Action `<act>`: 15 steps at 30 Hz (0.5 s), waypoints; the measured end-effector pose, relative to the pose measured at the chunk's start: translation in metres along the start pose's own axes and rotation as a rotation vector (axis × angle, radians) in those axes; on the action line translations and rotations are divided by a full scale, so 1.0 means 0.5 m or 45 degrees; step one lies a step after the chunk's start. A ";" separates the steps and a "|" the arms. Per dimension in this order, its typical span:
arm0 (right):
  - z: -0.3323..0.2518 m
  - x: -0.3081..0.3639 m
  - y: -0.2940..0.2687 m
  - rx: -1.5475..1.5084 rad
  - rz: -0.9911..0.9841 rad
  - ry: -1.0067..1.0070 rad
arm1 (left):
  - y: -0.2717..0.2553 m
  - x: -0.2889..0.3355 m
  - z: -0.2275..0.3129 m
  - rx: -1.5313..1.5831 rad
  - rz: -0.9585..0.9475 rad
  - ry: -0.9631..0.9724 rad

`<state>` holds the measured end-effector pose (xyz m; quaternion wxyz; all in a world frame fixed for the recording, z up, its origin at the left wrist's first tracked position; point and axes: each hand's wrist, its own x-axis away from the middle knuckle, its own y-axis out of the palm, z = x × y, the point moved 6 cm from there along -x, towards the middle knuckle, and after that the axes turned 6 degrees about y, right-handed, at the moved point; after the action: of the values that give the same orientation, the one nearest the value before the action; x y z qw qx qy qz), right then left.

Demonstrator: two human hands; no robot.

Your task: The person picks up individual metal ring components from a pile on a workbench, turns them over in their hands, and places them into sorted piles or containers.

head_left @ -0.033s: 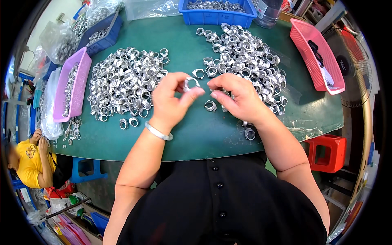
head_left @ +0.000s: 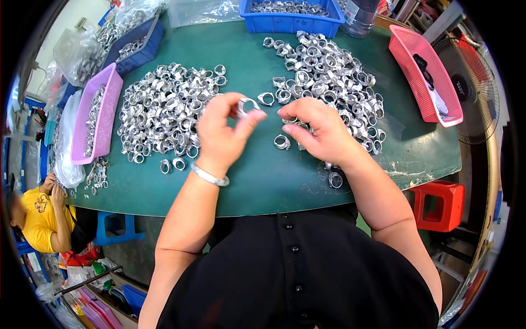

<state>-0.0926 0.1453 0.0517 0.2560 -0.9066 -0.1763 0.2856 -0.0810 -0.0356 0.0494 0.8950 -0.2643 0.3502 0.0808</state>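
Note:
My left hand [head_left: 222,131] pinches a silver-coloured metal ring [head_left: 247,107] between thumb and fingers, just above the green table. To its left spreads a wide pile of similar rings [head_left: 164,109]. My right hand [head_left: 318,131] rests at the near-left side of a second ring pile [head_left: 329,71]; its thumb and index fingertips are apart, and its other fingers are hidden. Part of a ring shows beneath that hand, apparently on the table. Single rings lie close by, one ring [head_left: 282,142] below the right fingertips and another ring [head_left: 266,98] between both hands.
A pink basket [head_left: 405,60] holds dark items at the right. Blue bins [head_left: 293,23] and a lilac basket [head_left: 98,118] contain more metal parts. A clear bottle [head_left: 359,19] stands at the back. At the far left sits a person in yellow [head_left: 46,219]. Stools flank the table's near edge.
My left hand has shifted slightly left with the ring in its pinch, widening the gap between my hands. My right hand stays where it was.

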 end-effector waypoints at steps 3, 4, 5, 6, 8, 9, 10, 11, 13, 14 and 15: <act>-0.007 0.002 0.010 0.244 -0.187 -0.081 | -0.060 -0.028 -0.035 -0.329 0.271 0.059; -0.008 0.004 0.011 0.246 -0.188 -0.078 | -0.081 -0.036 -0.053 -0.422 0.340 0.099; -0.012 0.008 0.020 0.306 -0.253 -0.092 | -0.105 -0.041 -0.073 -0.536 0.378 0.064; -0.016 0.012 0.030 0.367 -0.317 -0.106 | -0.128 -0.042 -0.091 -0.650 0.416 0.029; -0.023 0.012 0.030 0.414 -0.345 -0.098 | -0.143 -0.035 -0.138 -0.889 0.222 -0.242; -0.027 0.011 0.030 0.482 -0.360 -0.083 | -0.143 -0.028 -0.153 -0.967 0.159 -0.305; -0.027 0.011 0.029 0.554 -0.373 -0.065 | -0.139 -0.027 -0.161 -1.040 0.094 -0.365; -0.027 0.012 0.031 0.555 -0.372 -0.067 | -0.138 -0.025 -0.161 -1.041 0.096 -0.364; -0.021 0.015 0.037 0.647 -0.356 -0.058 | -0.128 -0.024 -0.131 -1.174 0.182 -0.144; -0.018 0.016 0.039 0.649 -0.353 -0.057 | -0.124 -0.025 -0.124 -1.172 0.182 -0.142; -0.016 0.016 0.041 0.638 -0.353 -0.067 | -0.118 -0.028 -0.113 -1.107 0.172 -0.052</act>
<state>-0.0780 0.1294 0.0423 0.5038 -0.7747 -0.2289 0.3060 -0.1049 -0.1146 0.0487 0.7000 -0.5913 0.2824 0.2841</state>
